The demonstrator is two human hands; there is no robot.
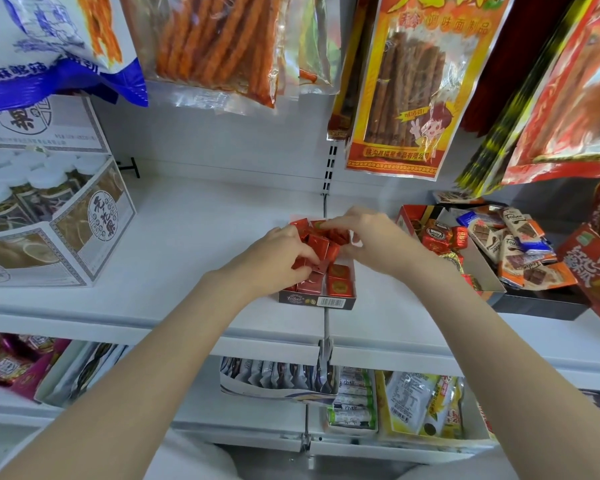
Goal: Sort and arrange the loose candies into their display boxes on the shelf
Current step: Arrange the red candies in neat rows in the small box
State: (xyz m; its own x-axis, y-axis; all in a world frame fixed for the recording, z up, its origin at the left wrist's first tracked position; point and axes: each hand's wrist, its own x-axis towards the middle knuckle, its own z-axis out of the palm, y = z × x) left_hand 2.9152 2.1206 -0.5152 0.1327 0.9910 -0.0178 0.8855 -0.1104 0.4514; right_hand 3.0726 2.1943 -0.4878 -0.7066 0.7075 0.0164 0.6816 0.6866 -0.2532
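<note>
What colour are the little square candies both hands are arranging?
Shiny red foil candies, some with a gold emblem; seen in the head view.

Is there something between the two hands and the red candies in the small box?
Nothing visible. The left hand and right hand already rest on the red candies piled in the small display box.

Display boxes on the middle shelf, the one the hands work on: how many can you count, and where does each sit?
3. The small candy box sits at the centre under both hands; the open box of mixed chocolates is to its right; the large patterned box of jars is at left. Others may lie beyond the frame.
</note>
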